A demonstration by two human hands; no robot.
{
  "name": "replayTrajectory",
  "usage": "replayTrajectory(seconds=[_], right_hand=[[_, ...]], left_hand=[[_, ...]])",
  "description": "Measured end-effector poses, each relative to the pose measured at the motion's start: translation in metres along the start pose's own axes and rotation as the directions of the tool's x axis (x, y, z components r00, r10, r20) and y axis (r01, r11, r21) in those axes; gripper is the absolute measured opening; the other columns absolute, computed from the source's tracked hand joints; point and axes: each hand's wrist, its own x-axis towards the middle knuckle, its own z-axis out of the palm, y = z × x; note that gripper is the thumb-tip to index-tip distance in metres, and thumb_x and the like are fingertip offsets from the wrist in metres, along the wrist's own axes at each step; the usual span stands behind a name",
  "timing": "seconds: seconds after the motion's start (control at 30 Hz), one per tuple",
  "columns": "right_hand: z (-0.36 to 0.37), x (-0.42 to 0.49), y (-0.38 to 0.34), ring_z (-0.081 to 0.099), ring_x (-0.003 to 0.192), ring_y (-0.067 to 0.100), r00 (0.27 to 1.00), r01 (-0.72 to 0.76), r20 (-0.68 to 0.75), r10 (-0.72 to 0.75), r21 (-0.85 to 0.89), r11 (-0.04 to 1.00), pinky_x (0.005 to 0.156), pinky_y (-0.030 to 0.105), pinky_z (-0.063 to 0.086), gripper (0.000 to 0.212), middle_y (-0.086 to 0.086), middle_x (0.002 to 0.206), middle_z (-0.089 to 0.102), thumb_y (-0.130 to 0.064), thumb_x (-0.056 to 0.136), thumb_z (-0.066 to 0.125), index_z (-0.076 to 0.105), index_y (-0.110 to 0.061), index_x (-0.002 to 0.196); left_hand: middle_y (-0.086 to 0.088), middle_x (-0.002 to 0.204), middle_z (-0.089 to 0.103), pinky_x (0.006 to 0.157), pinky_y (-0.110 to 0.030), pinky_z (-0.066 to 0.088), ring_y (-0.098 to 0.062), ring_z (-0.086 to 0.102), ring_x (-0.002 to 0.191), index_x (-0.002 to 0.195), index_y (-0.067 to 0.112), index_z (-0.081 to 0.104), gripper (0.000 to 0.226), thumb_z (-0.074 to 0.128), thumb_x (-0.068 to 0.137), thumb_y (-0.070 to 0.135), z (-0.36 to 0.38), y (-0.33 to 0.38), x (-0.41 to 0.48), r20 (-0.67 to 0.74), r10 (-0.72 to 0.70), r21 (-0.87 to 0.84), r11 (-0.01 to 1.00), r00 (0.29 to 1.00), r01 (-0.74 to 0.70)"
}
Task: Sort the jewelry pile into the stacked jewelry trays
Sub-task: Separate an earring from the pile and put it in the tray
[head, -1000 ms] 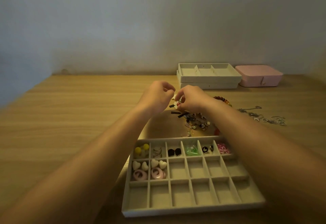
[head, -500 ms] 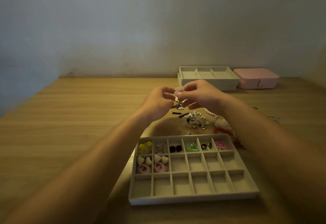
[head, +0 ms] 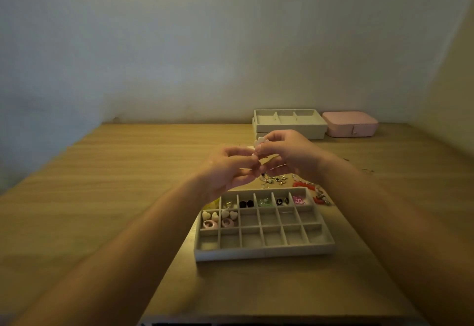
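Two bare hands are held up together above the wooden table [head: 115, 197]: the left hand [head: 229, 169] is curled, fingertips pinched on a small pale jewelry piece [head: 261, 141], which is gripped from the other side by the right hand [head: 291, 156] — clear of the grey compartmented tray [head: 264, 252] below. The mixed jewelry pile [head: 278, 179] is seen just behind that tray; beige stacked trays [head: 289, 130] and a pink case [head: 350, 123] are set back right.

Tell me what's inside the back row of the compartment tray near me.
Left to right in the tray: yellow pieces, partly covered by the left arm, silvery pieces, two black studs, something green, a dark pair, a pink piece.
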Motion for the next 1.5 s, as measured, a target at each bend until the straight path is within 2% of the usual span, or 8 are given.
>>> replayTrajectory(seconds=[0.23, 0.5, 0.7, 0.93, 1.07, 1.2, 1.37, 1.5], right_hand=[[0.008, -0.025, 0.004, 0.066, 0.079, 0.018, 0.994, -0.095, 0.041, 0.097, -0.055, 0.994, 0.07, 0.028, 0.057, 0.024, 0.007, 0.096, 0.07, -0.033, 0.094, 0.071, 0.067, -0.013, 0.105], [0.017, -0.041, 0.011, 0.064, 0.074, 0.016, 0.972, -0.115, 0.198, 0.128, -0.073, 0.991, 0.071, 0.03, 0.054, 0.025, 0.004, 0.089, 0.069, -0.031, 0.1, 0.062, 0.065, -0.008, 0.109], [0.019, -0.044, 0.019, 0.07, 0.077, 0.019, 0.97, -0.134, 0.192, 0.151, -0.103, 0.986, 0.073, 0.032, 0.059, 0.022, 0.006, 0.089, 0.072, -0.026, 0.102, 0.06, 0.068, -0.007, 0.111], [0.014, -0.043, 0.027, 0.066, 0.063, 0.011, 0.985, -0.124, 0.101, 0.143, -0.172, 0.977, 0.058, 0.025, 0.056, 0.016, 0.003, 0.082, 0.075, -0.021, 0.087, 0.08, 0.075, -0.009, 0.096], [0.015, -0.043, 0.03, 0.067, 0.068, 0.013, 0.989, -0.075, 0.101, 0.112, -0.313, 0.947, 0.062, 0.026, 0.057, 0.015, 0.011, 0.09, 0.076, -0.021, 0.086, 0.081, 0.076, -0.01, 0.094], [0.021, -0.04, 0.034, 0.069, 0.067, 0.013, 0.991, -0.032, 0.102, 0.086, -0.439, 0.898, 0.061, 0.025, 0.058, 0.007, 0.005, 0.082, 0.076, -0.021, 0.091, 0.076, 0.079, -0.015, 0.089], [0.028, -0.039, 0.035, 0.068, 0.062, 0.012, 0.991, -0.041, 0.089, 0.103, -0.527, 0.849, 0.057, 0.025, 0.056, 0.011, 0.012, 0.082, 0.076, -0.018, 0.092, 0.071, 0.079, -0.015, 0.085], [0.035, -0.04, 0.033, 0.068, 0.063, 0.013, 0.987, -0.054, 0.095, 0.128, -0.554, 0.83, 0.065, 0.032, 0.06, 0.01, 0.012, 0.08, 0.076, -0.016, 0.091, 0.071, 0.079, -0.013, 0.086]], left_hand=[[-0.012, 0.086, 0.073, 0.061, -0.02, 0.057, -0.018, 0.071, 0.075, 0.114, -0.001, 0.064, 0.034, 0.076, 0.085, 0.013, -0.002, 0.003, -0.029, -0.208, 0.066, 0.038, 0.998, 0.976, -0.059], [-0.005, 0.077, 0.07, 0.061, -0.02, 0.054, -0.014, 0.063, 0.072, 0.105, 0.008, 0.072, 0.021, 0.077, 0.086, 0.016, -0.006, 0.0, -0.04, -0.265, 0.112, 0.163, 0.984, 0.958, -0.07], [-0.009, 0.086, 0.073, 0.062, -0.02, 0.057, -0.012, 0.07, 0.071, 0.099, 0.007, 0.07, 0.023, 0.082, 0.08, 0.015, -0.002, -0.007, -0.04, -0.316, 0.131, 0.286, 0.958, 0.94, -0.037], [-0.007, 0.083, 0.074, 0.063, -0.026, 0.059, -0.016, 0.069, 0.071, 0.087, 0.01, 0.07, 0.023, 0.089, 0.072, 0.012, -0.005, -0.017, -0.038, -0.28, 0.177, 0.527, 0.85, 0.944, -0.002], [0.0, 0.085, 0.075, 0.066, -0.031, 0.059, -0.015, 0.072, 0.077, 0.086, 0.02, 0.071, 0.027, 0.092, 0.068, 0.024, -0.007, -0.022, -0.036, -0.253, 0.229, 0.68, 0.733, 0.94, 0.004], [0.01, 0.08, 0.071, 0.061, -0.014, 0.047, -0.001, 0.066, 0.075, 0.087, 0.022, 0.076, 0.021, 0.089, 0.072, 0.027, -0.005, -0.024, -0.038, -0.195, 0.281, 0.826, 0.564, 0.939, 0.003], [0.01, 0.08, 0.072, 0.064, -0.016, 0.051, -0.002, 0.066, 0.076, 0.086, 0.022, 0.077, 0.016, 0.088, 0.074, 0.024, -0.004, -0.028, -0.042, -0.143, 0.286, 0.872, 0.489, 0.948, -0.016], [0.01, 0.081, 0.071, 0.068, -0.025, 0.053, -0.004, 0.065, 0.076, 0.085, 0.026, 0.075, 0.016, 0.087, 0.075, 0.027, -0.003, -0.03, -0.043, -0.127, 0.292, 0.901, 0.433, 0.948, -0.013]])
